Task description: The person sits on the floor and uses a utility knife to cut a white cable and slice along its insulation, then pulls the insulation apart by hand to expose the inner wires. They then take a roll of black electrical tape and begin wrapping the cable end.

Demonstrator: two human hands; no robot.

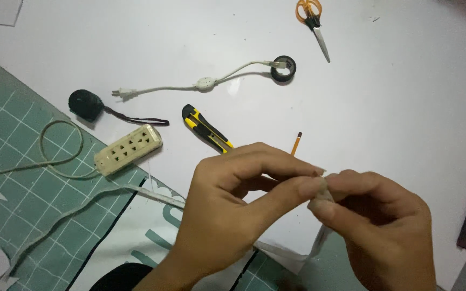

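Two hands meet low in the middle of the view, over a big white sheet (384,113) that covers most of the table. A green cutting mat (6,178) with white grid lines shows at the left side. The left hand (233,210) and the right hand (376,229) are both curled shut, and their fingertips pinch one small pale thing (323,189) between them (it is too small and hidden to say just what it is). A thin white strip (319,242) hangs down from that spot.

A cream power strip (128,150) lies where the mat meets the white sheet, and its cord loops off to the left. A white cable (190,86) with a plug lies higher up, with one end resting in a black tape roll (283,68). Orange scissors (313,24) lie at the top, well apart from the hands. A yellow and black box cutter (207,128) lies just above the left hand. A black round thing (85,104) with a dark strap sits near the plug. A little orange pencil (296,144) pokes out behind the left fingers.
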